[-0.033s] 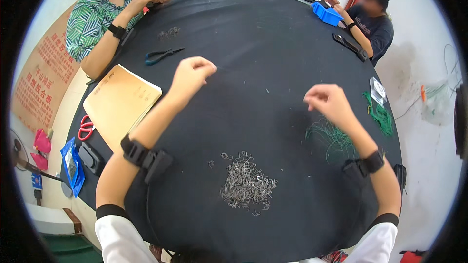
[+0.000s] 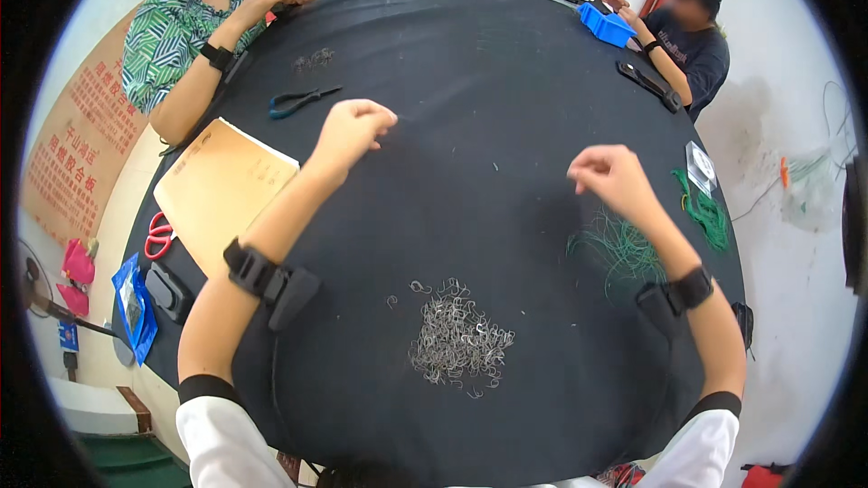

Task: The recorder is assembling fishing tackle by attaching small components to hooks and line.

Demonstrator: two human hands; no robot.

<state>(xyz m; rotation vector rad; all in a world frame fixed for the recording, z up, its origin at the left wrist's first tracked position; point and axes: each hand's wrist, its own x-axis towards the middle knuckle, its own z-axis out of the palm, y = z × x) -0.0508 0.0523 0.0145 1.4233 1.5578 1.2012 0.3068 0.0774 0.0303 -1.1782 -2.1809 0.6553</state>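
Observation:
My left hand (image 2: pixel 355 133) is raised over the black tabletop, thumb and fingertips pinched together. Whatever lies in that pinch is too small to make out. Opposite it, my right hand (image 2: pixel 615 179) is also closed in a pinch, and its contents cannot be made out either. Loose green line (image 2: pixel 619 253) lies in a tangle just below my right hand and beside the forearm. Between my forearms, nearer to me, is a heap of small silvery fish hooks (image 2: pixel 459 339), with a few strays at its left edge. Both wrists wear black strapped devices.
Left of me are a tan folder (image 2: pixel 221 185), red scissors (image 2: pixel 158 237), a blue packet (image 2: pixel 136 312) and dark pliers (image 2: pixel 303 103). A green line bundle (image 2: pixel 710 220) lies at the right edge. A blue tray (image 2: pixel 608 27) stands far right. Other people sit around the table.
Both hands have risen slightly away from me; the left has also shifted a little left. Each stays pinched. The hook heap and the green line look the same.

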